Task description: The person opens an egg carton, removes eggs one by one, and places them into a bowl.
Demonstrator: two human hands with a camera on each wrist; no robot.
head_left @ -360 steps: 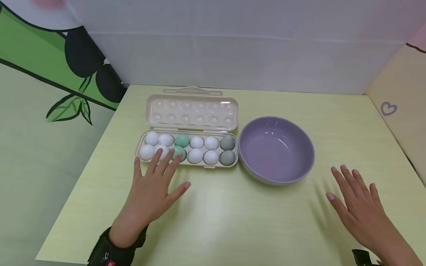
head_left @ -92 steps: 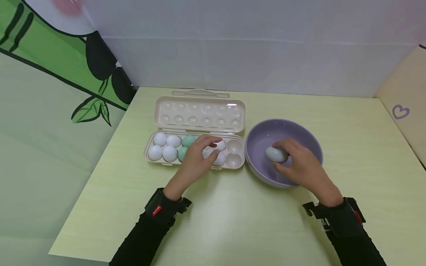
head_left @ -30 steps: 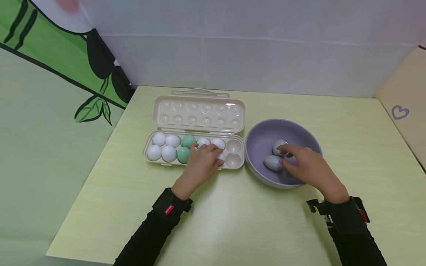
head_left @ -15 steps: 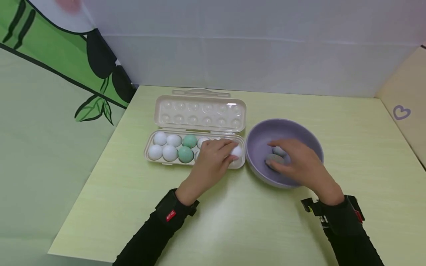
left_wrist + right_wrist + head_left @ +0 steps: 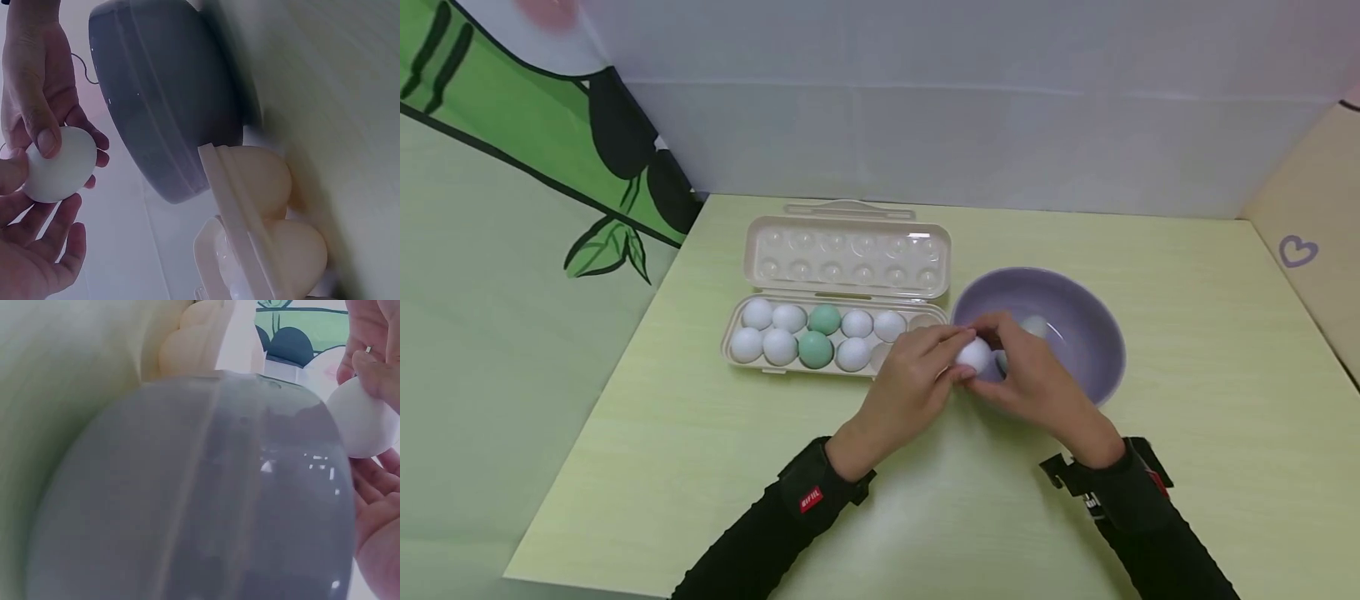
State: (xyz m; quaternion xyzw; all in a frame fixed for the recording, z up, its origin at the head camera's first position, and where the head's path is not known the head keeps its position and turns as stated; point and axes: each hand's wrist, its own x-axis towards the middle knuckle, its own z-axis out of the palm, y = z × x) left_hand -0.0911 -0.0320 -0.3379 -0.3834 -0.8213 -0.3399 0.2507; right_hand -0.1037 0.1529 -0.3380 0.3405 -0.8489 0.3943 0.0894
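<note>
Over the left rim of the purple bowl (image 5: 1093, 358), a white egg (image 5: 973, 356) is held between both hands. My left hand (image 5: 906, 392) pinches it from the left, and my right hand (image 5: 1041, 383) grips it from the right. The left wrist view shows fingers of both hands on the egg (image 5: 62, 165). Inside the bowl lie two pale grey eggs, partly hidden by the right hand; one grey egg (image 5: 1035, 326) shows behind it. The open egg carton (image 5: 847, 250) holds white eggs (image 5: 780, 347) and two green eggs (image 5: 816, 349).
Carton and bowl stand side by side on a pale wooden table (image 5: 700, 475). The carton's lid leans back behind its tray. Carton cups at the right end hold no eggs where visible; the left hand covers part of them. A pale curtain (image 5: 925, 133) hangs behind.
The left hand has lifted a white egg out of the carton's front row and carried it right. The right hand has left the grey eggs in the bowl and moved left to grip the white egg.
</note>
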